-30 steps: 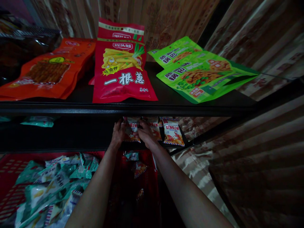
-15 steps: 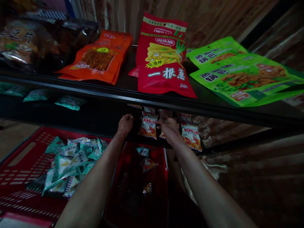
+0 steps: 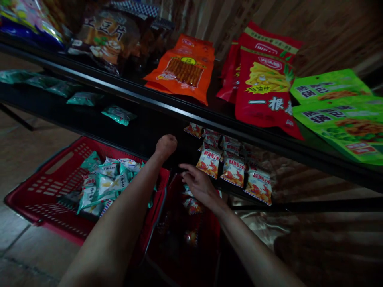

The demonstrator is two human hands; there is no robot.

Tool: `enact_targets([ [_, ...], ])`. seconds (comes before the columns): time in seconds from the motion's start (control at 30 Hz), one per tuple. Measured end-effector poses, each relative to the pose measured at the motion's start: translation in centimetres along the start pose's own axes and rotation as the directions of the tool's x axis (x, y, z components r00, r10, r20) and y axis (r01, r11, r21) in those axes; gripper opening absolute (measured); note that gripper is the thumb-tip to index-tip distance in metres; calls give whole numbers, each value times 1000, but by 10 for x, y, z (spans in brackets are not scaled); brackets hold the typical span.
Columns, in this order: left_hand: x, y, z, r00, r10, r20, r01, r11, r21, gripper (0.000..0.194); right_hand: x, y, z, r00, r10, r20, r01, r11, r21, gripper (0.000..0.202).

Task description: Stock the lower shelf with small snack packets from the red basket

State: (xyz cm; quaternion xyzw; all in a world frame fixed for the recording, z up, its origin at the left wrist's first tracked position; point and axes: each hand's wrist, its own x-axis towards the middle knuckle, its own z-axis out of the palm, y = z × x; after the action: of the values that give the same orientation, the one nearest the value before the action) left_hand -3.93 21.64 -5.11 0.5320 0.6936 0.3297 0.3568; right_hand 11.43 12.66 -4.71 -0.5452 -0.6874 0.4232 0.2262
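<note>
My left hand (image 3: pixel 166 146) is closed in a fist at the lower black shelf, with no packet showing in it. To its right, my right hand (image 3: pixel 198 184) has its fingers stretched out and apart, holding nothing. It hovers in front of the shelf edge, above a dark red basket (image 3: pixel 164 189) with a few small packets (image 3: pixel 193 205) in it. Just beyond that hand, small white-and-orange snack packets (image 3: pixel 209 161) stand in rows on the lower shelf.
A red basket (image 3: pixel 50 187) at left holds several green-and-white snack packets (image 3: pixel 104 183). More green packets (image 3: pixel 119 114) lie along the lower shelf. The upper shelf (image 3: pixel 134 93) overhangs my hands, bearing orange bags (image 3: pixel 185 73), red bags (image 3: pixel 266 87) and green bags (image 3: pixel 344 119).
My right hand has drawn back left and down from the snack packets, its fingers now spread. My left hand stays a fist. The view has turned left, showing more of the left basket and floor.
</note>
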Motion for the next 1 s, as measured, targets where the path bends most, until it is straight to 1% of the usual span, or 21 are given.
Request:
enact_targets([
  [0.07,0,-1,-8,1000,11,1,-11,1000,-6,32,-10,-3,11,996,-8,90,16,996,-92,31],
  [0.13,0,-3,-14,1000,3,-3,-3,1000,-12,32,-19,-8,19,982,-8,190,41,985,-170,28],
  [0.2,-1,-5,-20,1000,-7,-7,7,1000,-14,33,-27,-13,23,961,-8,275,71,973,-220,27],
  [0.27,-2,-5,-25,1000,-1,-9,1,1000,-4,33,-34,-17,24,944,3,331,89,961,-262,27],
  [0.33,-4,-4,-29,1000,8,-15,-8,1000,17,33,-42,-21,21,931,37,364,87,944,-318,27],
  [0.4,-6,0,-33,1000,12,-14,-11,999,43,34,-54,-27,15,923,76,378,70,930,-360,28],
  [0.43,-7,3,-34,1000,17,-10,-16,998,55,34,-62,-31,10,920,88,381,60,932,-358,29],
  [0.5,-9,10,-35,999,41,3,-41,996,75,34,-82,-42,-2,915,105,389,19,953,-303,31],
  [0.57,-12,17,-35,997,69,17,-70,993,96,34,-104,-54,-13,908,142,394,-65,977,-203,31],
  [0.63,-17,22,-33,995,91,34,-94,987,129,35,-123,-60,-21,910,189,370,-160,981,-108,31],
  [0.7,-22,26,-30,991,122,52,-129,976,174,35,-136,-57,-25,917,212,338,-216,976,-26,32],
  [0.77,-30,28,-24,984,155,87,-171,959,225,35,-140,-45,-27,926,209,315,-222,975,7,32],
  [0.8,-35,30,-21,979,171,114,-194,950,245,34,-139,-37,-28,928,206,310,-215,977,-7,32],
  [0.83,-41,31,-16,971,186,148,-219,940,262,33,-137,-28,-31,942,197,273,-186,980,-66,31],
  [0.9,-55,35,-5,947,220,233,-283,917,282,33,-131,-12,-41,970,153,187,-100,958,-268,32],
  [0.93,-64,37,2,927,239,288,-320,905,280,33,-128,-6,-48,975,149,165,-88,940,-329,34],
  [0.97,-74,40,10,901,253,351,-357,894,271,33,-127,-1,-55,979,160,129,-105,929,-354,35],
  [1.0,-86,42,19,869,260,421,-386,888,248,33,-126,3,-64,982,165,93,-117,915,-385,35],
])
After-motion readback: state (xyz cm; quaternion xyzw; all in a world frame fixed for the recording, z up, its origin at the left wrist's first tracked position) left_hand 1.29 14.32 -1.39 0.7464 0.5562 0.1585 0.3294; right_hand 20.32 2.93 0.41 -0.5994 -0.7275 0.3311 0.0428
